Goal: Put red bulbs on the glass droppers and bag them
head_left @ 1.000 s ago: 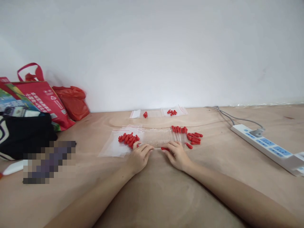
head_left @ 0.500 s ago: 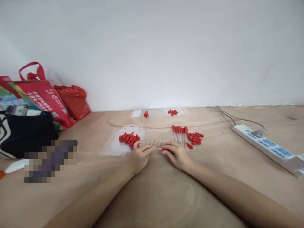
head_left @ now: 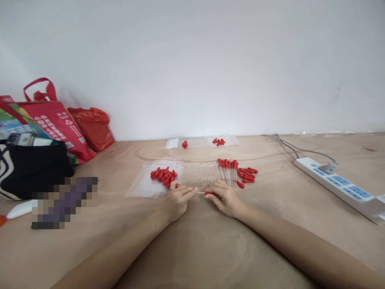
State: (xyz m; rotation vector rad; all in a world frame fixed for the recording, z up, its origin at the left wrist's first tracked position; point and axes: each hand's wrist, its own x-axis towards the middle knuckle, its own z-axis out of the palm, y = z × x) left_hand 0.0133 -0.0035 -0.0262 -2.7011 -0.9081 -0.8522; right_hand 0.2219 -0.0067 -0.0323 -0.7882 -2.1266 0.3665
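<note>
My left hand [head_left: 178, 200] is closed around a thin clear dropper tube [head_left: 201, 192], its fingers pinching it low over the table. At the tube's right end, my right hand [head_left: 226, 199] grips a red rubber bulb [head_left: 209, 194], partly hidden by the fingers. How far the tube sits inside the bulb I cannot tell. Behind both hands lies a row of clear tubes [head_left: 200, 172]. At the row's right end are several droppers with red bulbs on top [head_left: 227, 163]. Loose red bulbs [head_left: 248, 175] lie to the right, and another pile of bulbs [head_left: 164, 175] rests by my left hand.
Clear zip bags [head_left: 140, 184] lie under the left pile. Near the wall are another bag [head_left: 230, 139] and a few bulbs. A white power strip [head_left: 337, 186] with a grey cable stands right. Red bags [head_left: 60, 124] and a black bag [head_left: 36, 170] crowd the left.
The tube and bulb between my hands have come slightly lower and nearer to me. More of the red bulb shows at my right fingertips.
</note>
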